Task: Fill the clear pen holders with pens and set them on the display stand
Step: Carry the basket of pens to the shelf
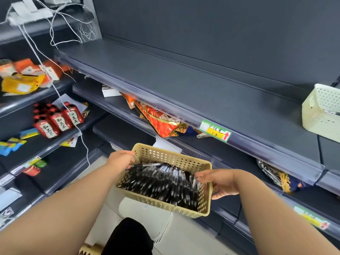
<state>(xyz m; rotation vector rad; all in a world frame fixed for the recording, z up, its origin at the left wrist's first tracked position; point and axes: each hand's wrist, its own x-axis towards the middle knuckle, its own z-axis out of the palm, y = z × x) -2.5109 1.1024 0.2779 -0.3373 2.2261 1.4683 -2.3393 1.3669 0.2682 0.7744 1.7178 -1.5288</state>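
A tan perforated plastic basket (171, 155) full of black pens (161, 183) is held in the air in front of the dark grey shelving. My left hand (120, 160) grips the basket's left rim, with one pen lying across that corner by the fingers. My right hand (219, 183) grips the right rim, thumb inside over the pens and fingers beneath the outer wall. The wide grey shelf (184, 85) above the basket carries a green and yellow price label (215, 130) on its front edge. No clear pen holder is visible.
A cream perforated basket (322, 115) stands on the shelf at the far right. Snack bags (160, 120) lie on the shelf below. Red bottles (58, 120) and orange packets (24, 76) fill the left shelves. White cords (55, 34) hang down. A white basket (158, 214) sits on the floor.
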